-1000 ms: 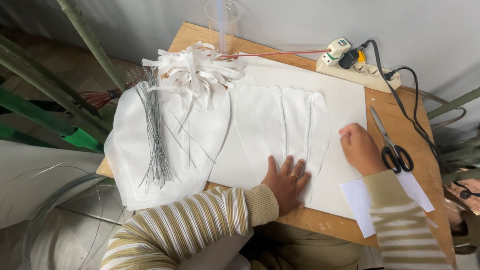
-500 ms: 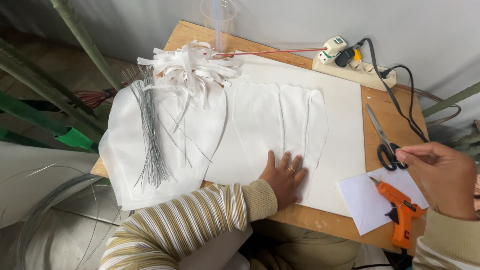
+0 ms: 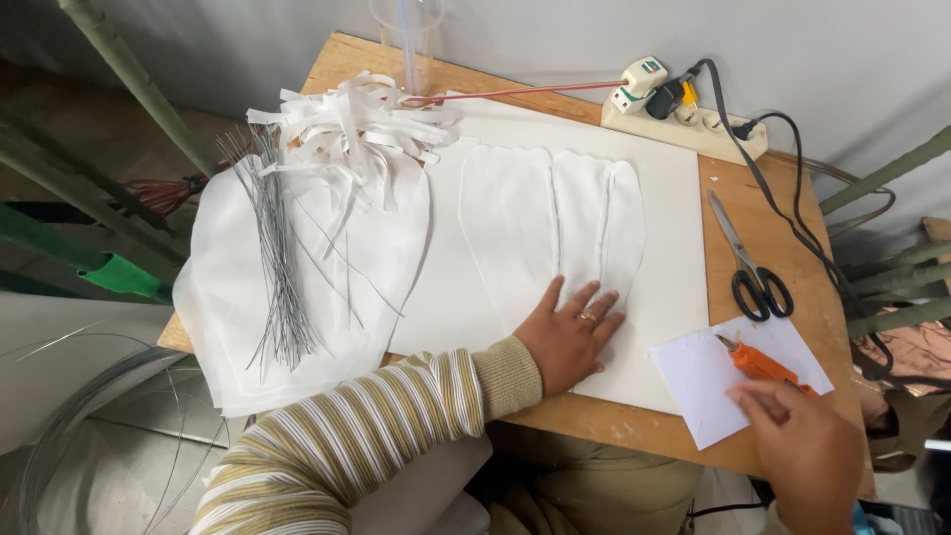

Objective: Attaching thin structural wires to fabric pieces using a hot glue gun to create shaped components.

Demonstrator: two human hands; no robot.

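The person is wearing a knitted sweater striped in cream, olive and white, ending in a ribbed tan cuff at the wrist of the left hand [image 3: 567, 340]. A ring is showing on one of its fingers [image 3: 588, 317]. The right hand [image 3: 802, 451] is showing bare.

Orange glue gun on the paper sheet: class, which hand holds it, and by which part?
The right hand closes on the orange glue gun at its rear handle end, with the nozzle free. The left hand holds nothing and presses flat on the white cut pieces.
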